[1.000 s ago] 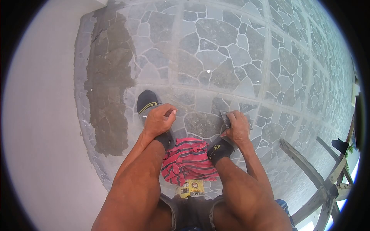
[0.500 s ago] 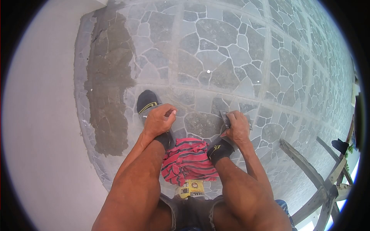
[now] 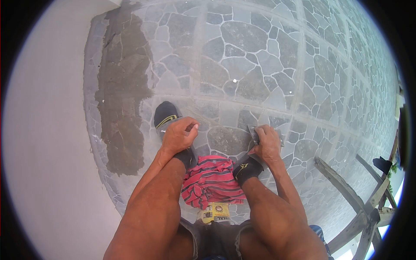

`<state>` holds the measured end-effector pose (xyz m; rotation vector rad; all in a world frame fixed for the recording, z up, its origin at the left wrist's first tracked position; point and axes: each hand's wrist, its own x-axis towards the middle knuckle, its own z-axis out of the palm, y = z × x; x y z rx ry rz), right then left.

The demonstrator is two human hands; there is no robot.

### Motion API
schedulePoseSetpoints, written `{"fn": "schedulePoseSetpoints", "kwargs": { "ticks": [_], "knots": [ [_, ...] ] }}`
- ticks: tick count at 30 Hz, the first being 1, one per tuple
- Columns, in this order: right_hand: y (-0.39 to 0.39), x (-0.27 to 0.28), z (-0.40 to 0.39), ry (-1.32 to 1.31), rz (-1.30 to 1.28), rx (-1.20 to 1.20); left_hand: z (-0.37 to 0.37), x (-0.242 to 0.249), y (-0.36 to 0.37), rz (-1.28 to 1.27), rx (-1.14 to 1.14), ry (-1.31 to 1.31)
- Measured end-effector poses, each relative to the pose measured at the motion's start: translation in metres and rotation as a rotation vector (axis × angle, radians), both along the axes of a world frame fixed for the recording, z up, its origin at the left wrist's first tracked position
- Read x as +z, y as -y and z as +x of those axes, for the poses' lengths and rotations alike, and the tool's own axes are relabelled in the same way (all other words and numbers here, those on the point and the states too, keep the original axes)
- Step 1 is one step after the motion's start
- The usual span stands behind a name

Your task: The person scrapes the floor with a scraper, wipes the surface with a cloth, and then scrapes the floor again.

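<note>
My left hand [image 3: 180, 134] is closed with curled fingers above the left foot, which wears a dark sock and sandal [image 3: 165, 114]; whatever the fingers may hold is too small to name. Near the right foot, my right hand [image 3: 266, 144] grips a thin, dark flat blade [image 3: 253, 134] close to the stone floor. A pink and dark striped cloth [image 3: 212, 181] lies crumpled between the feet. Just below it is a yellow and white labelled package [image 3: 217, 212], partly hidden by the shorts.
Pale-jointed stone paving [image 3: 242, 34] spreads ahead. A dark damp-looking patch [image 3: 121, 86] runs along the left side, beside a white wall [image 3: 47, 121]. Crossed wooden beams [image 3: 342, 184] stand at lower right. Small white bits dot the floor.
</note>
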<state>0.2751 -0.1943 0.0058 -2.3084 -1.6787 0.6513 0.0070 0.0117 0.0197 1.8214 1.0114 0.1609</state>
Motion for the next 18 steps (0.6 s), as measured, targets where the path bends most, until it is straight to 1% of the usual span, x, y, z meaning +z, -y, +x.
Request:
{"fn": "schedulePoseSetpoints", "kwargs": {
  "ticks": [18],
  "knots": [
    [-0.001, 0.0027, -0.0007, -0.011, -0.01, -0.01, -0.0005, -0.0003, 0.0, 0.01, -0.007, 0.006]
  ]
}}
